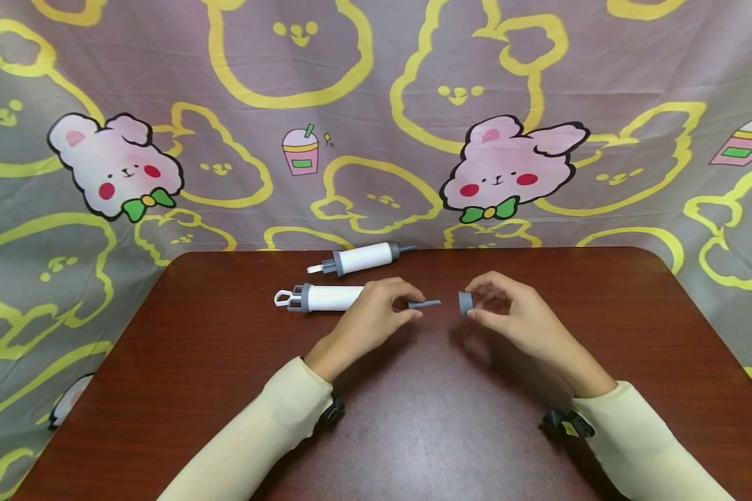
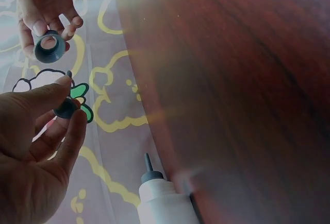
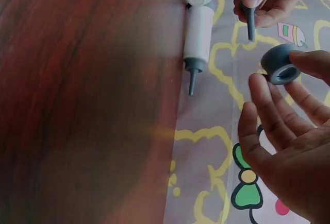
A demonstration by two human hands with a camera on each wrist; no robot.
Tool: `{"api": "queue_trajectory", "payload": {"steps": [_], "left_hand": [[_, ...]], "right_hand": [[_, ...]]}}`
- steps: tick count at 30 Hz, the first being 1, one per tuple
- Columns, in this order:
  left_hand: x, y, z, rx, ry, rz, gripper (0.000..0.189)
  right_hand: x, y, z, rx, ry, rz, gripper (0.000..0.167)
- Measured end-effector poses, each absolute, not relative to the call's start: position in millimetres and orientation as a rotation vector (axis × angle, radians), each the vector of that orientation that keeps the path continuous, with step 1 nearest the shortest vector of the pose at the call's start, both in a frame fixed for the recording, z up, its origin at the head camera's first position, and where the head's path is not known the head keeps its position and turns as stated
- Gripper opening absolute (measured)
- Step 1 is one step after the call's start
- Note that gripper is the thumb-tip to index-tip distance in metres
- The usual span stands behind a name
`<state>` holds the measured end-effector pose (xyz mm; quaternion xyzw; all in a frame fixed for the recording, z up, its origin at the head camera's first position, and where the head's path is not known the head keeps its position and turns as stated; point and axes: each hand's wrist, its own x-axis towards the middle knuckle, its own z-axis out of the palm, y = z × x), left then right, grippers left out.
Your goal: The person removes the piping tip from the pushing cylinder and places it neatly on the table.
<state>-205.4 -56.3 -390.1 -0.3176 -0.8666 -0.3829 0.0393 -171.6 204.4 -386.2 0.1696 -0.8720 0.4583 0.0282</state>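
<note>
My left hand (image 1: 376, 309) pinches a slim grey nozzle (image 1: 425, 304) between thumb and fingers, its tip towards the right hand. My right hand (image 1: 517, 306) holds a short grey ring cap (image 1: 466, 303) by its edges. In the right wrist view the ring cap (image 3: 281, 64) has an opening through it, and the nozzle (image 3: 251, 24) points towards it across a small gap. Behind my left hand lies a white-barrelled syringe (image 1: 333, 298) with a white loop handle; the hand hides its front end in the head view. The left wrist view shows the nozzle's wider round base (image 2: 64, 108).
A second white syringe (image 1: 366, 258) lies farther back near the table's far edge, with a grey cap and nozzle on its front. The brown table (image 1: 225, 390) meets a patterned cloth (image 1: 363, 195) hanging behind it.
</note>
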Motion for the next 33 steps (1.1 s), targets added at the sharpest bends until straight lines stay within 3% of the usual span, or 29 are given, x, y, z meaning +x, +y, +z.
{"api": "queue_trajectory", "payload": {"steps": [33], "left_hand": [[-237.3,-11.3,-407.3,-0.588,-3.048,-0.957,0.012]], "right_hand": [[-218.6,213.6,-404.3,0.459,-2.937,1.221,0.022]]}}
